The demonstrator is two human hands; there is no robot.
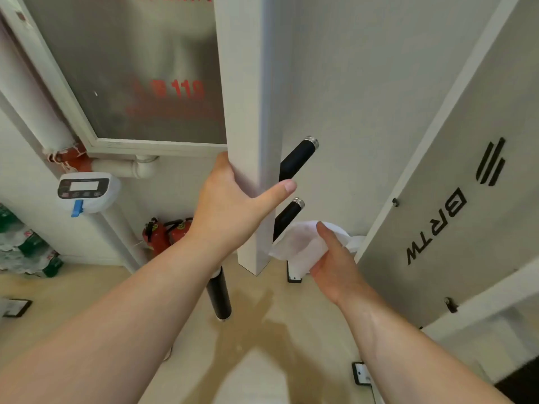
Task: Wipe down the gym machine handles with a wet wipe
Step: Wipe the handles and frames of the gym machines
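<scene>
The left hand (233, 205) grips the white square steel post of the gym machine (250, 112), fingers wrapped behind it and thumb across its front, while the right hand (332, 263) clasps a crumpled white wet wipe (297, 243) just right of the post's lower end. The lower black cylindrical handle with a chrome end cap (287, 218) slants up and to the right from the post, its base touching or just above the wipe. It is nearest the right hand, with bare wall beyond its tip for a stroke along its length; the upper black handle (297, 160) lies parallel above.
</scene>
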